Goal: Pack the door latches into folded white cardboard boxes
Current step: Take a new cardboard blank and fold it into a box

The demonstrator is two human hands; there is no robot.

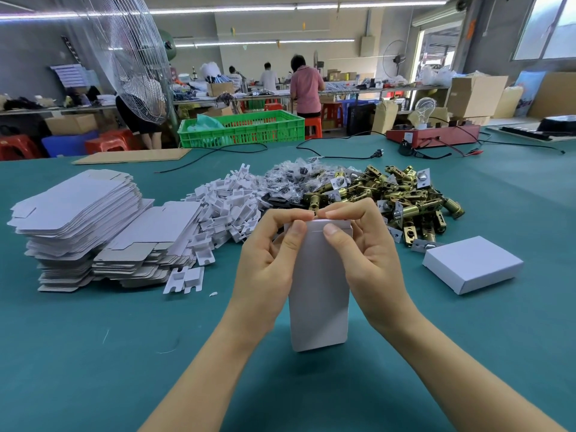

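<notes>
A: Item one, nearest the lens: two bare forearms, leading to the left hand (268,263) and right hand (367,260). Both grip one upright white box (318,294), its lower end standing on the green counter (93,353).

B: State of the fingers?

A: Curled and grasping. Both thumbs lie flat against the near face of the box, just under its top edge. The fingertips (307,215) of the two hands meet over the top flap and pinch or press it down. Nothing is released.

B: Step in hand?

A: By my judgement, closing the top flap. Whether a latch is already inside cannot be told; the box walls hide it.

B: Risks?

A: Entry one: the tuck flap may buckle or crease if pressed before its tongue is lined up with the slot. Entry two: the box stands tall on a narrow end, so uneven downward pressure could tip it or crush a corner. Entry three: if the lower end is not properly tucked, the contents could drop out when the box is lifted.

B: Remaining stock?

A: Pile of brass door latches (402,194) beyond the hands, well apart from them. White inserts (227,207) and bagged small parts (296,176) to its left. Stack of flat box blanks (87,219) at far left. One closed box (472,263) lying flat at right.
</notes>
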